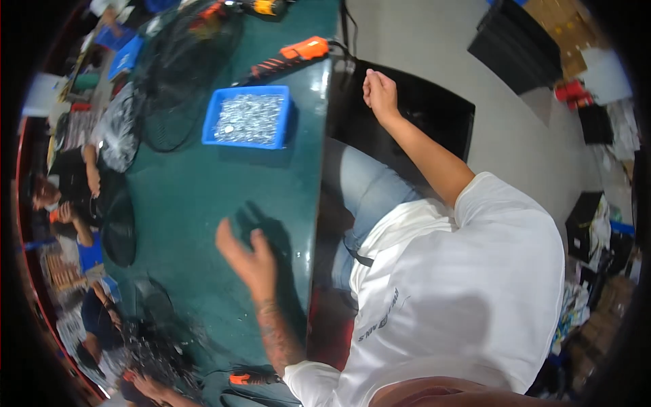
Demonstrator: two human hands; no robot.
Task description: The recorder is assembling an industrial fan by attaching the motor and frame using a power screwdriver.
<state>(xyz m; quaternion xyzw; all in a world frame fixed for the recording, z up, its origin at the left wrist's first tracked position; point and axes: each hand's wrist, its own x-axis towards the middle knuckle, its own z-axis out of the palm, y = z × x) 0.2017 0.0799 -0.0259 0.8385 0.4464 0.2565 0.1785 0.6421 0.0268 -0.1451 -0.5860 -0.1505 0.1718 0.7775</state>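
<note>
My left hand (249, 261) is over the green table with nothing in it, its thumb and fingers apart and slightly blurred. Its shadow falls on the tabletop beside it. Past the table's edge, my right hand (381, 93) is raised with its fingers curled together; whatever they hold, if anything, is hidden. On the table between the two hands stands a blue plastic bin (285, 115) filled with small shiny metal parts (247, 119). An orange and black power screwdriver (295, 55) lies just beyond the bin, its cord running over the table edge.
A round black wire mesh guard (183, 81) and clear plastic bags (116, 132) lie across the table. Another orange and black tool (252, 378) rests near my left elbow. A dark panel (434, 112) is beneath my right hand. Co-workers (74, 183) sit opposite.
</note>
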